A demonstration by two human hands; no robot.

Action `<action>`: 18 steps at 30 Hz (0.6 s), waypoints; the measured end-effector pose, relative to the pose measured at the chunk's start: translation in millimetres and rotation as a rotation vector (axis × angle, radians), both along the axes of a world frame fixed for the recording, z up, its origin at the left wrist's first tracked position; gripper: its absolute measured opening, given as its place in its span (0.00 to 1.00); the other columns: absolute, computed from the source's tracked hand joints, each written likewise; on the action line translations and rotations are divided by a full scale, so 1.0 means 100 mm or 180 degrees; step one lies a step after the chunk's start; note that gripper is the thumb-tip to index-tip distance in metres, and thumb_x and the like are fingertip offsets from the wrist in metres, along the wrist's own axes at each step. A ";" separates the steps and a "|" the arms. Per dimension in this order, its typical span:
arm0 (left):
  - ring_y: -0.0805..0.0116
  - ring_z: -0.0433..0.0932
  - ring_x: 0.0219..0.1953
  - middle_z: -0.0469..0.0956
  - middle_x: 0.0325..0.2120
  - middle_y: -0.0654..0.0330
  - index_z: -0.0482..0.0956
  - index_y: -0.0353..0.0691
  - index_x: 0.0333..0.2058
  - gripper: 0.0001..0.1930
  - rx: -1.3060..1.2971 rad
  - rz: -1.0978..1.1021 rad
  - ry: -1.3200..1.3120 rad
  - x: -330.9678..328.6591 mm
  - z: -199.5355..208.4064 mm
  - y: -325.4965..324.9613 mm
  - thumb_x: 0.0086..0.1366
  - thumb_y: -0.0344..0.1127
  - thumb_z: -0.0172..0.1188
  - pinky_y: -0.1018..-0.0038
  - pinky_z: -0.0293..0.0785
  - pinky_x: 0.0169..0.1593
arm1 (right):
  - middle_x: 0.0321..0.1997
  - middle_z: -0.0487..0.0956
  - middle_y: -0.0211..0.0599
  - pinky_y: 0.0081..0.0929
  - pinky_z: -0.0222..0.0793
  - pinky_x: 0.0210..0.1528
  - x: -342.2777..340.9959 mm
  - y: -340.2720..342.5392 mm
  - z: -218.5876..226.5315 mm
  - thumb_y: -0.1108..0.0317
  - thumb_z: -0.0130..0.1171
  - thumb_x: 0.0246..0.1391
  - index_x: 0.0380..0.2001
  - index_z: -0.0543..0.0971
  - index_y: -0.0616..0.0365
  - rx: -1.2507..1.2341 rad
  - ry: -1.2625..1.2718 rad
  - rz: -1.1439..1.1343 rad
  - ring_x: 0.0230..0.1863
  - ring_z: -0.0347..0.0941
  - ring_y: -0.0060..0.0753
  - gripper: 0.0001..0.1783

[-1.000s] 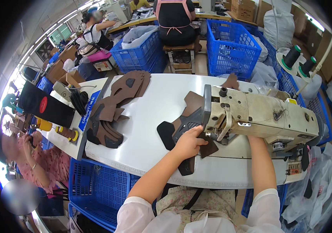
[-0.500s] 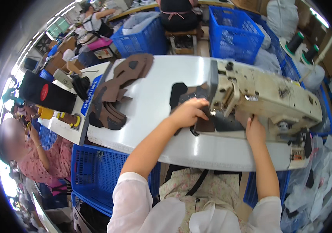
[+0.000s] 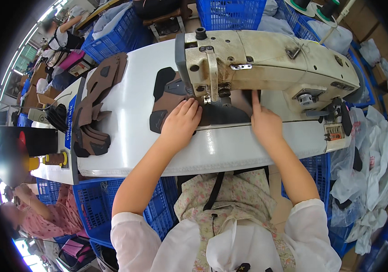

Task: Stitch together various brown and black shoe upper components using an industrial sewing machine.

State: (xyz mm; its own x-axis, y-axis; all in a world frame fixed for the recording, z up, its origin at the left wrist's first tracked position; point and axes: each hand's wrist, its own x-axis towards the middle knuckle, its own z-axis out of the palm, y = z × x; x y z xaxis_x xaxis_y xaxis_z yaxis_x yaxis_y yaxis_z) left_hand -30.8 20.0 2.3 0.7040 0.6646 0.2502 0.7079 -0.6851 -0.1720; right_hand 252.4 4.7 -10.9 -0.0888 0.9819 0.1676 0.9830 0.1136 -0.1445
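Observation:
A brown and black shoe-upper piece (image 3: 169, 92) lies on the bed of a cream sewing machine (image 3: 273, 56), part of it under the machine head. My left hand (image 3: 182, 121) rests flat on this piece just left of the needle area, its fingertips beside the presser foot (image 3: 207, 98). To the right of the needle, my right hand (image 3: 266, 123) touches the piece's right end with a stretched index finger; its other fingers are partly hidden. The machine head covers the middle of the piece.
Similar brown pieces (image 3: 95, 106) lie overlapped at the table's left end. Blue baskets (image 3: 95, 211) stand below the front edge, and plastic bags (image 3: 371, 167) hang at the right. A person in a pink top (image 3: 51, 216) sits at the left, near a neighbouring machine (image 3: 33, 140).
My view has shifted, so the machine sits further left and higher. My left fingers have drawn closer together on the piece. My right index finger now points straight along its right end.

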 end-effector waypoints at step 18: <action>0.53 0.71 0.60 0.76 0.53 0.46 0.77 0.31 0.45 0.18 0.0253 -0.0152 0.0072 0.10 -0.04 0.08 0.58 0.34 0.53 0.62 0.63 0.67 | 0.32 0.78 0.37 0.32 0.72 0.29 -0.40 -0.16 0.25 0.68 0.64 0.47 0.48 0.81 0.55 0.1302 0.1005 0.1816 0.28 0.76 0.35 0.21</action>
